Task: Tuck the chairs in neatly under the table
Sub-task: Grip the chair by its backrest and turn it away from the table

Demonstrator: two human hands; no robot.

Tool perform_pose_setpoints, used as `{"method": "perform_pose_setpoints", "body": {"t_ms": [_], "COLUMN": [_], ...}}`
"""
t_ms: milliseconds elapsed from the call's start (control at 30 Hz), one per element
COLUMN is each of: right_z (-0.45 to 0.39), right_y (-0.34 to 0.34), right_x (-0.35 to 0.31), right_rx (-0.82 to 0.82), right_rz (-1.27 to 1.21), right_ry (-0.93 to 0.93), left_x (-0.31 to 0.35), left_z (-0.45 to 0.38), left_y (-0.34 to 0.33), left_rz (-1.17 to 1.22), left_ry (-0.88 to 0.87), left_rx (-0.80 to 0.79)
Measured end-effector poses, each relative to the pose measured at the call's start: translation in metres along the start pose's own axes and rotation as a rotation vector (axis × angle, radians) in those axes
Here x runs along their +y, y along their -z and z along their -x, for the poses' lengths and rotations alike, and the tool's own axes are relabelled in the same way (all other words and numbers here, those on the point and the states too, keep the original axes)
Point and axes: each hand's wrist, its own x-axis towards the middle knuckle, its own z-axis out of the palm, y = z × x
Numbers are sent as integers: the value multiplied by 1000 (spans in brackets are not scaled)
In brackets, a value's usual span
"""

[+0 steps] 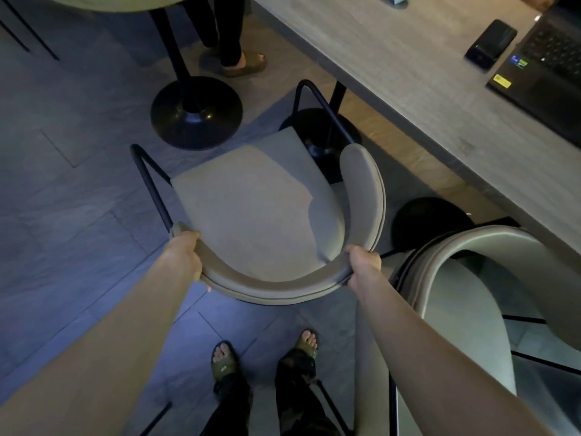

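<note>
A grey padded chair point(251, 209) with a curved backrest and black metal legs stands on the tiled floor, out from the long grey table point(408, 73) at the upper right. My left hand point(185, 256) grips the left end of the backrest. My right hand point(364, 265) grips its right side. The chair's front points up-left, its far corner close to the table's black pedestal base point(317, 133). A second grey chair point(465, 294) stands at the right, partly under the table edge.
On the table lie a black laptop point(547, 67) and a dark phone-like box point(490, 44). Another round table's black pedestal point(196, 113) stands at upper centre, with a person's sandalled feet point(242, 62) behind it. My own feet point(267, 354) are just behind the chair.
</note>
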Motion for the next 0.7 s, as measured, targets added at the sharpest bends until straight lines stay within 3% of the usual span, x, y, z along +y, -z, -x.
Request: {"method": "perform_pose_setpoints", "body": {"t_ms": [100, 200, 267, 433, 533, 700], "right_z": [4, -8, -14, -36, -38, -39], "right_y": [-3, -7, -12, -28, -29, -23], "right_x": [-16, -56, -86, -138, -150, -159], "right_rx": [-43, 62, 21, -85, -140, -229], "right_rz": [-24, 60, 192, 479, 530, 606], "right_ry": [-110, 78, 200, 256, 159, 39], "left_x": [1, -27, -55, -59, -58, -53], "left_z": [-4, -45, -57, 20, 29, 27], "left_y": [12, 19, 17, -2, -8, -7], "left_rz": [70, 196, 247, 282, 297, 268], "left_ry": [-16, 17, 102, 288, 399, 395], "left_rx": [-34, -41, -88, -88, -123, -150]}}
